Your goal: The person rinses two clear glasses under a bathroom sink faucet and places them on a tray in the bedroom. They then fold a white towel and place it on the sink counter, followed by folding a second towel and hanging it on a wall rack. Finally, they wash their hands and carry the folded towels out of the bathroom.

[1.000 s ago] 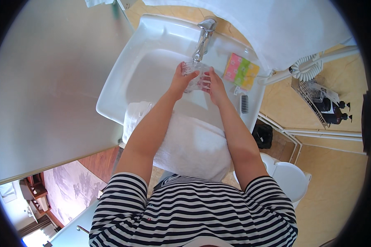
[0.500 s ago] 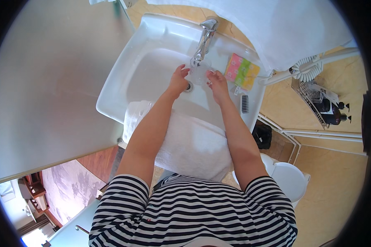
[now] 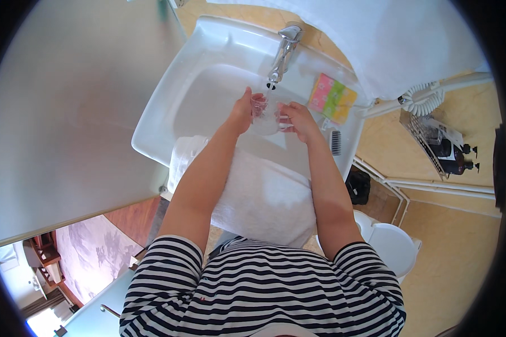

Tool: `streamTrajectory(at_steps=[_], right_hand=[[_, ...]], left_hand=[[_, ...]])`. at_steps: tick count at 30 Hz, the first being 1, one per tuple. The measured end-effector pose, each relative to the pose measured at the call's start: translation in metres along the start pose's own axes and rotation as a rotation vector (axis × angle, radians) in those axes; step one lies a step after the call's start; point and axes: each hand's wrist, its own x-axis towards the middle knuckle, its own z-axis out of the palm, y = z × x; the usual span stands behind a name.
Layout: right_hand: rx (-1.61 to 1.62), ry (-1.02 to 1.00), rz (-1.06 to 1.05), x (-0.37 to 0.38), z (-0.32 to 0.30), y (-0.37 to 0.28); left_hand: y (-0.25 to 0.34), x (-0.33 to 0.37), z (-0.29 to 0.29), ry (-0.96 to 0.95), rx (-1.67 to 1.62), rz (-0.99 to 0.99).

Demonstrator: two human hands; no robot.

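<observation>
Under the chrome faucet (image 3: 284,53), my left hand (image 3: 244,112) and my right hand (image 3: 299,120) hold a clear, round container (image 3: 266,119) between them. My left fingers curl against its left side, and my right fingers grip its right side. Its see-through wall makes its exact kind hard to tell. What looks like a thin stream of water drops from the spout to it. Both hands are inside the white washbasin (image 3: 199,101), above its bottom. The basin's drain is hidden behind the hands and container.
A pink, green and yellow cloth or packet (image 3: 332,98) lies on the basin's right ledge, near a dark-bristled brush (image 3: 335,142). A white towel (image 3: 264,196) hangs over the front rim. Pump bottles (image 3: 452,160) sit on a wall rack at right. A frosted panel (image 3: 78,123) stands at left.
Both hands and the clear container have shifted slightly toward me, away from the spout. The container is turned differently, and the drain that showed beside it is now covered.
</observation>
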Motion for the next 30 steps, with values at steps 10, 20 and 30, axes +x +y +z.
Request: streamTrajectory(at_steps=[10, 20, 30], right_hand=[[-0.016, 0.183, -0.687, 0.022, 0.000, 0.021], [0.664, -0.131, -0.013, 0.020, -0.008, 0.019], [-0.963, 0.059, -0.743, 0.017, 0.016, 0.008]], left_hand=[[0.012, -0.017, 0.015, -0.132, -0.094, 0.079], [-0.001, -0.012, 0.002, -0.122, 0.632, 0.501], [0.002, -0.015, 0.007, 0.294, 1.264, 0.817]])
